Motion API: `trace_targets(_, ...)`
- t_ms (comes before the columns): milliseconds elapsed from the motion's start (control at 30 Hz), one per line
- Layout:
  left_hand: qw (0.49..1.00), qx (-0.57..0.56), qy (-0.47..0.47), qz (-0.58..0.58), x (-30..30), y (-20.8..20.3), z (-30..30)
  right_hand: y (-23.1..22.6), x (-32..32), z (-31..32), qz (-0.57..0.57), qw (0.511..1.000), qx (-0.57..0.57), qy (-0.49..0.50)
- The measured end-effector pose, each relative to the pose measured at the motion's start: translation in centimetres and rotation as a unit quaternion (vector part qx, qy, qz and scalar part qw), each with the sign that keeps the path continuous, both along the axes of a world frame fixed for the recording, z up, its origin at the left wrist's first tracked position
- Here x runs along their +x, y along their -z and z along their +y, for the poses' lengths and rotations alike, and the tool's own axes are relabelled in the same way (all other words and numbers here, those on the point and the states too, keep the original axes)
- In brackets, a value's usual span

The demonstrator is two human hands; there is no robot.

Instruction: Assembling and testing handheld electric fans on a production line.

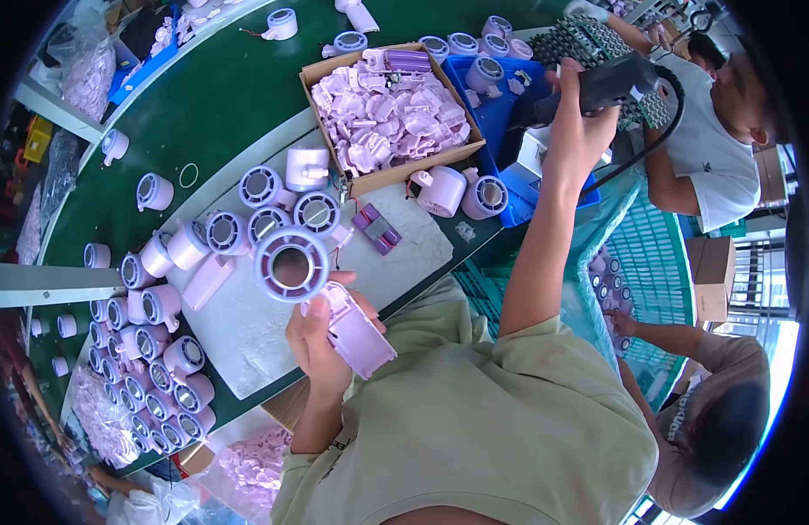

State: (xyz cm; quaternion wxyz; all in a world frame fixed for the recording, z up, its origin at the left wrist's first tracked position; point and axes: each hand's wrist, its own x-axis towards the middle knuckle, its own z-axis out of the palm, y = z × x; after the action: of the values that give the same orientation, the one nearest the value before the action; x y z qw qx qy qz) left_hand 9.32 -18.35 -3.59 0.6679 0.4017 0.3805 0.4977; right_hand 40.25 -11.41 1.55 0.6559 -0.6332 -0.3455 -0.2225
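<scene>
My left hand (317,337) is closed around a pale pink handheld fan body (362,339). Its round, ringed head (263,264) points up and away from me, above the white work board (264,350). The opening of the handle faces partly upward. Out to the right, my raised right hand (584,122) grips a black corded power tool (610,85); its exact kind does not show. Under that tool stands a blue bin (510,214). On the board lies a pair of purple battery cells (376,229), with several more fan bodies (317,213) behind my left hand.
A cardboard box (365,182) of pink plastic shells stands at the board's far edge. Many fan bodies (159,376) crowd the left of the green belt (221,114). A teal basket (658,254) is at my right. Co-workers (706,166) sit on the right.
</scene>
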Motion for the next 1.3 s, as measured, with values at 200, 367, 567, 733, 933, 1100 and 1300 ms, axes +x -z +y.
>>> trace_targets(200,0.982,-0.106,0.158,0.016,1.1,0.6,-1.0,-1.0,-1.0,-5.0,0.04,0.99,0.048,-0.125)
trace_targets(367,0.973,-0.135,0.183,0.022,1.8,1.4,-1.5,-1.3,1.4,-9.2,0.072,0.948,0.222,-0.217)
trace_targets(567,0.961,-0.142,0.232,0.052,3.0,1.3,-1.4,-0.4,1.6,-8.4,0.075,0.955,0.183,-0.219)
trace_targets(733,0.954,-0.16,0.244,0.072,3.4,0.9,-1.9,-0.2,1.6,-6.6,0.1,0.974,0.133,-0.155)
trace_targets(933,0.957,-0.149,0.237,0.083,4.1,1.5,-1.9,-0.8,0.4,-7.5,0.187,0.961,0.097,-0.181)
trace_targets(1100,0.958,-0.153,0.233,0.063,5.6,1.1,-0.8,-2.2,-2.1,-10.1,0.242,0.881,0.153,-0.376)
trace_targets(1300,0.971,-0.13,0.198,0.046,8.1,1.4,0.3,-2.8,-6.9,-10.0,0.256,0.759,0.164,-0.576)
